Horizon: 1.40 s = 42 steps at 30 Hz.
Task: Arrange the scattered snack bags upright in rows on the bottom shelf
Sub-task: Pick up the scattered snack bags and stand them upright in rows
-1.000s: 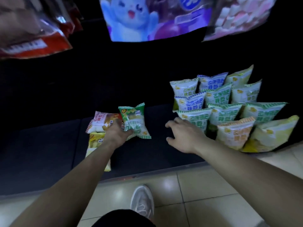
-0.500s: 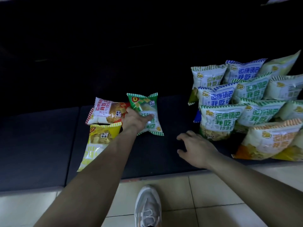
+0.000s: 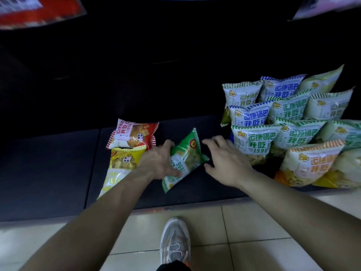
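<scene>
My left hand [image 3: 159, 162] grips a green snack bag [image 3: 185, 159], held tilted just above the dark bottom shelf [image 3: 48, 173]. Spread open, my right hand [image 3: 224, 161] hovers beside the bag's right edge, fingers near it. A red bag [image 3: 132, 133] and a yellow bag [image 3: 119, 167] lie flat to the left of my left hand. Several bags stand upright in rows at the right, the nearest a green-and-white bag [image 3: 254, 139] with an orange-topped bag [image 3: 308, 163] in front.
The shelf's front edge [image 3: 175, 207] meets a pale tiled floor [image 3: 254, 231]. A grey shoe [image 3: 174, 241] stands below the hands. The shelf's back is dark. Hanging packages show at the top left [image 3: 37, 8].
My left hand has pulled the green bag right and toward me, turning it diagonal. My right hand has moved up and in, close to the bag.
</scene>
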Motion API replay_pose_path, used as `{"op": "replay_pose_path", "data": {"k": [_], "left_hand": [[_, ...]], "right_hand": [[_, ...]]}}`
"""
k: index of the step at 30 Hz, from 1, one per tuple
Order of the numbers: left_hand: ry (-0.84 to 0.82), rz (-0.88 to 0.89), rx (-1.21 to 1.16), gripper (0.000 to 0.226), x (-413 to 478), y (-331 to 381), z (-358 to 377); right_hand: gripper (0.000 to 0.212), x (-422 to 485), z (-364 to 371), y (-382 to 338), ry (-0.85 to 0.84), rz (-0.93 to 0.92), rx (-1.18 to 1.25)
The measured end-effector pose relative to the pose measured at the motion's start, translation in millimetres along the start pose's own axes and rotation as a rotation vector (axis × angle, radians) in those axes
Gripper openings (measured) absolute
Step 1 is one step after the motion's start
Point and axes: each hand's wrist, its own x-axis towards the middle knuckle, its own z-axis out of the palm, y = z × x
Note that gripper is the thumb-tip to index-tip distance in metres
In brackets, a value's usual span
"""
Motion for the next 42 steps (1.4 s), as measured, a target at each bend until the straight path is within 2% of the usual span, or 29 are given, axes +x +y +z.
{"op": "replay_pose_path", "data": {"k": [2,4,8,13,16,20,22,25,27,29,31,35,36,38,42], "left_hand": [[-0.026,0.128,0.177,0.101,-18,1,-14],[-0.040,0.218,0.273,0.097,-33,5,-27],[-0.015,0.347,0.330,0.092,-45,13,-34],[0.045,0.427,0.355,0.094,-49,19,-30],[0.090,0.394,0.126,0.099,-52,17,-32],[0.242,0.240,-0.494,0.106,-62,5,-30],[0.229,0.173,-0.751,0.106,-67,1,-17],[0.217,0.099,-0.939,0.099,-76,6,-5],[0.235,0.091,-0.993,0.082,-80,14,-10],[0.213,0.107,-0.982,0.070,-85,23,-20],[0.167,0.138,-0.949,0.070,-90,25,-27],[0.128,0.131,-0.887,0.064,-83,33,-36],[0.141,0.125,-0.836,0.062,-81,33,-39],[0.135,0.263,-0.684,0.060,-84,133,-43],[0.193,0.228,-0.563,0.062,-62,140,-41]], "right_hand": [[0.089,8,-5,-7,0.005,-0.078,-0.062],[0.097,15,-6,-15,-0.074,-0.113,-0.111],[0.092,19,-3,-27,-0.272,-0.089,-0.236],[0.085,12,-5,-22,-0.283,-0.075,-0.211],[0.080,4,-8,-9,-0.234,-0.036,-0.120],[0.075,-11,-10,11,-0.163,0.100,0.130],[0.072,-20,-11,15,-0.121,0.167,0.284],[0.070,-30,-12,15,-0.083,0.187,0.439],[0.068,-37,-15,16,-0.074,0.183,0.506],[0.068,-46,-22,20,-0.084,0.185,0.565],[0.074,-51,-24,21,-0.130,0.183,0.608],[0.082,-51,-35,20,-0.199,0.130,0.551],[0.084,-48,-36,22,-0.194,0.123,0.514],[0.091,-123,-83,88,-0.056,0.254,0.458],[0.079,-127,-112,108,-0.023,0.262,0.250]]}}
